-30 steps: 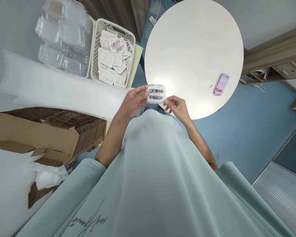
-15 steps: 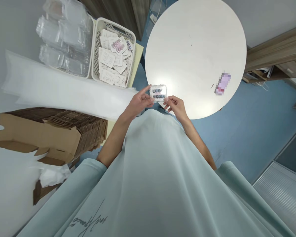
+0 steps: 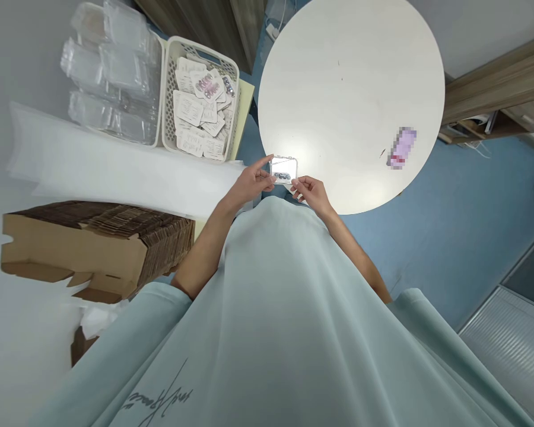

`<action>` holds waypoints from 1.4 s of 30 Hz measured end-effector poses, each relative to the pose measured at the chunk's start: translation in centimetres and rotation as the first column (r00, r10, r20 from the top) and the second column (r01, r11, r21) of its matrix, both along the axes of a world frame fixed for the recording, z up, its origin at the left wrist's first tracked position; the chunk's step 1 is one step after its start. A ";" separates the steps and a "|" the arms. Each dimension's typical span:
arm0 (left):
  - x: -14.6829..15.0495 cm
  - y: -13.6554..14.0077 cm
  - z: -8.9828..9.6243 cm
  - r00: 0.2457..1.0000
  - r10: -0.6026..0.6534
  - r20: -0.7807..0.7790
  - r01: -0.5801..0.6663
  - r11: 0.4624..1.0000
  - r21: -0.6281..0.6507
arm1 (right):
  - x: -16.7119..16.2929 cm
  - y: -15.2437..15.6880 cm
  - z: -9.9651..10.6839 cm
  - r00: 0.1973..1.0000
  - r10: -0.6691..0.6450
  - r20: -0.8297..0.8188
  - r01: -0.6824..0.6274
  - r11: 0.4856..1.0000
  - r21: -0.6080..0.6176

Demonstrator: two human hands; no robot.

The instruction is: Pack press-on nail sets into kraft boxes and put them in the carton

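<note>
- Clear case (image 3: 283, 170), flat and rectangular, held up between both hands, right where the near rim of the round white desk (image 3: 351, 77) passes behind it!
- Left hand (image 3: 250, 182) has its side: index finger stretched to the upper corner, thumb at the lower one, fingers grasping it.
- Over on the other side, the right hand (image 3: 310, 193) pinches the lower corner between thumb and fingertips.
- Inside, a row of small, dark, shiny pieces (image 3: 282, 176) shows along the bottom; glare washes out the upper part, so I can't tell what's there.
- By the look of it, this is light, stiff plastic, slick on its faces and liable to crack if dropped. Edges and corners are the place to hold; a hard squeeze across the middle could flex it.
- Off to the left, a perforated basket (image 3: 171, 89) brims with white cards (image 3: 189, 110).
</note>
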State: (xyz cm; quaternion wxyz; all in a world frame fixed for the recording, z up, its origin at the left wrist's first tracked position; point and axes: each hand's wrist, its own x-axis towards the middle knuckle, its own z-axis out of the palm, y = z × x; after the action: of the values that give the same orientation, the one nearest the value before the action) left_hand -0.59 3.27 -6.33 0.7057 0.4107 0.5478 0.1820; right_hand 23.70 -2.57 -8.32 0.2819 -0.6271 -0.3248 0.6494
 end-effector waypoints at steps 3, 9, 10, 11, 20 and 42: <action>0.4 0.3 -1.6 0.998 -0.030 -0.048 0.030 1.000 -0.001 | 0.1 0.2 -1.3 1.000 0.000 0.028 0.001 0.999 -0.047; 2.3 0.8 -6.9 0.947 -0.082 -0.310 0.088 0.996 0.006 | 0.0 1.6 -5.3 0.994 0.031 0.109 -0.011 0.983 -0.184; 2.7 0.8 -7.9 0.928 -0.097 -0.360 0.109 0.994 0.013 | -0.1 1.9 -6.2 0.992 0.042 0.119 -0.016 0.978 -0.209; 3.1 0.9 -8.8 0.908 -0.113 -0.403 0.132 0.991 0.019 | -0.2 2.2 -7.1 0.990 0.050 0.132 -0.018 0.972 -0.233; 4.8 0.8 -13.4 0.837 -0.188 -0.513 0.220 0.975 0.001 | -0.7 3.0 -12.1 0.984 0.020 0.179 0.049 0.926 -0.374; -2.0 -1.7 -9.8 0.965 -0.010 -0.264 0.012 1.000 0.006 | 0.0 2.5 -9.3 0.906 0.256 0.336 -0.191 0.958 -0.215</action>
State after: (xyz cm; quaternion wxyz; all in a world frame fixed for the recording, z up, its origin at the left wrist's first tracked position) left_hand -2.64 1.53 -16.18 0.6262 0.4367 0.6340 0.1239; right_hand 23.67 -0.03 -17.61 0.0842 -0.7166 -0.3818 0.5776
